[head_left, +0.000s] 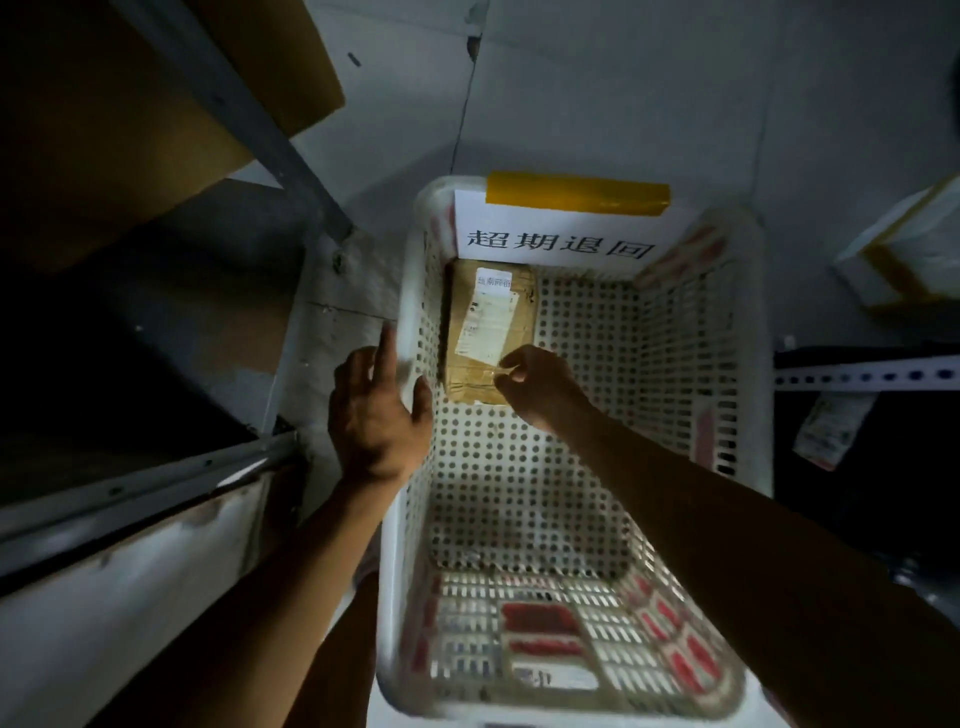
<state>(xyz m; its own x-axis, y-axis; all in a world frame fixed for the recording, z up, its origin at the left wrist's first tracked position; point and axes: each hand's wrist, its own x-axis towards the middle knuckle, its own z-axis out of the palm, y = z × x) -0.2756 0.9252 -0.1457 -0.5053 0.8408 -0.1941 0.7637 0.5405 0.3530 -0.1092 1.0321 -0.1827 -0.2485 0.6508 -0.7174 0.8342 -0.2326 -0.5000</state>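
The parcel (524, 312), a flat brown carton, lies on the bottom of the white basket (748, 364), in its far-left corner at about 11 o'clock, just under the paper sign (561, 234) that is taped on the far wall. Its long axis goes from 12 to 6 o'clock, along the left wall of the basket, and its white label (491, 322) faces up.

The right hand (540, 387) is the nearer one. It is at the near right corner of the parcel, so the body of the parcel lies from it toward 11 o'clock. Its fingers (511, 371) are curled and pinched together on this corner. The light is weak here, so it is possibly a loose piece of tape or the label edge that they hold; I cannot say which. The right forearm comes in from 5 o'clock, over the inside of the basket, with the wrist a little bent down.

The left hand (371, 415) is at 9 o'clock from the parcel, on the other side of the basket wall. It rests on the left rim with straight, spread fingers, the thumb over the rim, and holds nothing. In my judgement it only steadies the basket while the right hand lifts or peels.
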